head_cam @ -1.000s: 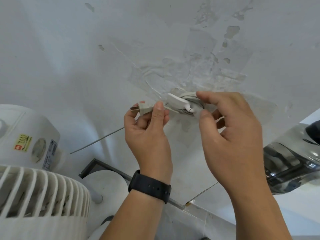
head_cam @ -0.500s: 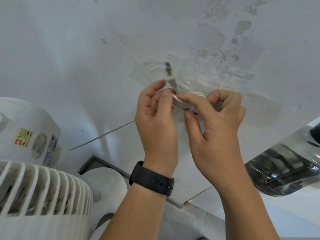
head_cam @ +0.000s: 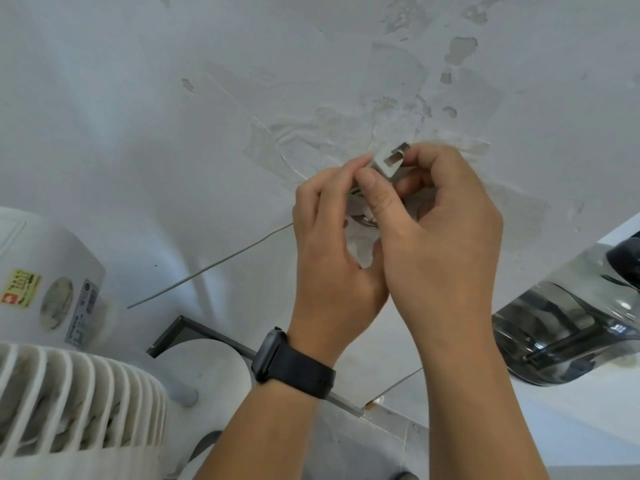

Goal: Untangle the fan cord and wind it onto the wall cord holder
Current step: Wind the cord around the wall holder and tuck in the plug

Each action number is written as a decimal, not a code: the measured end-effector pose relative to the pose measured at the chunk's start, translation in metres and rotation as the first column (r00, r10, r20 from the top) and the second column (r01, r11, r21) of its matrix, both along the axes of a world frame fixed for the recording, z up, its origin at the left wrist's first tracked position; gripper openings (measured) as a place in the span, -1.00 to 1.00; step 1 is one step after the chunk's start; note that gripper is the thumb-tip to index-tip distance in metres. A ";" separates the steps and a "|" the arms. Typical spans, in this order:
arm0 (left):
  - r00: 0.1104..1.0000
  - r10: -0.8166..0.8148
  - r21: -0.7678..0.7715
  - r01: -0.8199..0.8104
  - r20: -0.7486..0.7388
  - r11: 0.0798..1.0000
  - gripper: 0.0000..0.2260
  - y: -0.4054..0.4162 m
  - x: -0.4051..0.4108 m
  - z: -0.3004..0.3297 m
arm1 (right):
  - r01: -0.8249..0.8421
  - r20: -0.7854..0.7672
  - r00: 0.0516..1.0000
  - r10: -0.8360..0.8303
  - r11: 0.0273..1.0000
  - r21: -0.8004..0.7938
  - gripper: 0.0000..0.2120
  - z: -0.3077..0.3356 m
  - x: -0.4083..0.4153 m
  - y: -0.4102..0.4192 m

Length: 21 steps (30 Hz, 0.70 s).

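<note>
At the lower left stands the white fan (head_cam: 69,403), and right of centre the left hand (head_cam: 329,244) and right hand (head_cam: 440,237) both pinch the cord's plug (head_cam: 389,161) against the peeling wall (head_cam: 242,98).

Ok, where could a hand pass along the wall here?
Bare wall lies left of and above both hands, over the fan. It is crowded where the left hand and right hand pinch the plug, and low right by the dark clear object.
</note>
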<state>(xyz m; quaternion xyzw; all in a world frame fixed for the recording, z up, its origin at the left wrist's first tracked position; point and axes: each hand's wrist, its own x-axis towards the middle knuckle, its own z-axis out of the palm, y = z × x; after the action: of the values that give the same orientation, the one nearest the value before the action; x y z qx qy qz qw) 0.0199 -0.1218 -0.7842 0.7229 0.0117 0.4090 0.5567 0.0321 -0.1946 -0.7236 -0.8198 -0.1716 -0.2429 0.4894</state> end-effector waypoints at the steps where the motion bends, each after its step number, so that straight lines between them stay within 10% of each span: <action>1: 1.000 0.007 -0.016 -0.007 -0.014 1.000 -0.51 -0.003 0.002 0.000 | 0.006 0.006 1.000 -0.006 1.000 0.002 -0.80 0.002 0.000 0.004; 21: 0.970 0.240 0.082 -0.242 0.039 0.967 -0.58 -0.002 0.013 0.002 | -0.174 0.113 0.983 0.145 0.931 0.322 -0.78 0.021 0.013 0.004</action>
<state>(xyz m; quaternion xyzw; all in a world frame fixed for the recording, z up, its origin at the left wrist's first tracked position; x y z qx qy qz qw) 0.0325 -0.1234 -0.7820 0.7333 0.0738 0.4843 0.4714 0.0451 -0.1907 -0.7024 -0.6981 -0.2158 -0.2634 0.6298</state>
